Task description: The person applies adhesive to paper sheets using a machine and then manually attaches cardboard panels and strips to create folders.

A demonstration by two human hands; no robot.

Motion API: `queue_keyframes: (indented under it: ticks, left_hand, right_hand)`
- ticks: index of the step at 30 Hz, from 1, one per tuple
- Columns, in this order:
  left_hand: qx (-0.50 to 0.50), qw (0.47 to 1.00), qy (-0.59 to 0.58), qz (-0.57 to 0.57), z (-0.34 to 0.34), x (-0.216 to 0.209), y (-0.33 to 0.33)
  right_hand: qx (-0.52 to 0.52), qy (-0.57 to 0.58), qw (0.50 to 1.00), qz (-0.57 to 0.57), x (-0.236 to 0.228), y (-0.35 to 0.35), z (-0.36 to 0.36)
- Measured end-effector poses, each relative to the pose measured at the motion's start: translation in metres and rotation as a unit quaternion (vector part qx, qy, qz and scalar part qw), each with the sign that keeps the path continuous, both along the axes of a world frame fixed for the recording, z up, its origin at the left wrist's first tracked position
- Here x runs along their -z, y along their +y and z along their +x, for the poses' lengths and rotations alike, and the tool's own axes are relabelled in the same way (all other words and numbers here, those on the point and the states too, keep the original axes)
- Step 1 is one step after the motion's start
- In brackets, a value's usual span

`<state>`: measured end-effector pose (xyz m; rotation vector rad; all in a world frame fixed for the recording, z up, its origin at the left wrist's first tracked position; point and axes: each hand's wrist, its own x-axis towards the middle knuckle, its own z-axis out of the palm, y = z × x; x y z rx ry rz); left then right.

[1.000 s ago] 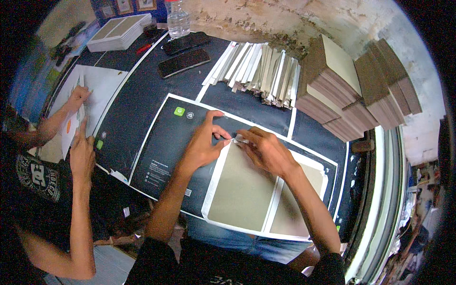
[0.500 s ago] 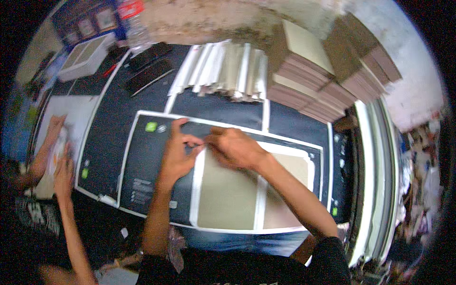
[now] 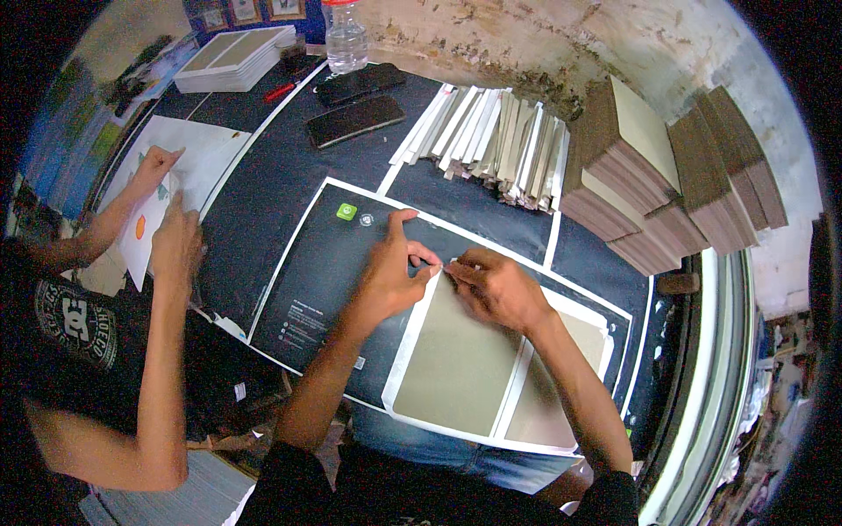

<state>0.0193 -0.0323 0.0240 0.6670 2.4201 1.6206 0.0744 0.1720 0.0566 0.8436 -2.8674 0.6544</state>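
- Both hands meet at the top edge of the grey board panel (image 3: 456, 359): your left hand (image 3: 392, 279) pinches the white border flap (image 3: 427, 285) there, your right hand (image 3: 495, 287) presses fingertips together just beside it.
- The panel lies just below the pinch, on the dark printed sheet (image 3: 324, 280).
- Keep the fold tight against the board edge (no slack) and smooth outward from the pinch.
- Versus the earlier frame: same grip spot, view shifted; the co-worker's hands (image 3: 167, 210) on white paper moved slightly.

Board panels (image 3: 456, 359) on printed sheet (image 3: 324, 272); strips (image 3: 491, 140) behind, stacked boards (image 3: 649, 175) right.
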Motion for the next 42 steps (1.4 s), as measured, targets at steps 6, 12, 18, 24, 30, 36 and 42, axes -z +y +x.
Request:
queue_keyframes:
  ticks: [6,12,18,24,30,36,42]
  left_hand:
    - [-0.011,1.0,-0.015,0.01,0.003,0.001,0.005]
    - [-0.034,0.999,0.011,0.022,0.012,-0.001,0.009]
    - [-0.024,0.994,0.078,-0.077,0.03,-0.019,0.018]
    - [-0.083,0.975,0.169,-0.115,0.053,-0.031,-0.004]
    - [-0.101,0.975,0.119,-0.158,0.057,-0.009,-0.017]
    - [-0.086,0.97,0.14,-0.177,0.054,-0.007,-0.006]
    - [-0.105,0.971,0.159,-0.145,0.055,0.004,0.001]
  right_hand:
    - [-0.055,0.041,0.971,0.231,-0.007,-0.016,0.02]
    - [0.023,0.078,0.98,0.179,0.004,-0.021,0.036]
    - [0.141,0.078,0.975,-0.152,0.023,-0.006,0.049]
    - [0.166,-0.05,0.971,-0.165,0.005,-0.002,0.029]
    - [0.033,-0.041,0.999,-0.005,-0.014,-0.007,0.007]
    - [-0.047,-0.031,0.997,0.057,-0.015,-0.007,-0.014]
    - [-0.06,-0.044,0.997,0.021,-0.014,0.002,-0.02]
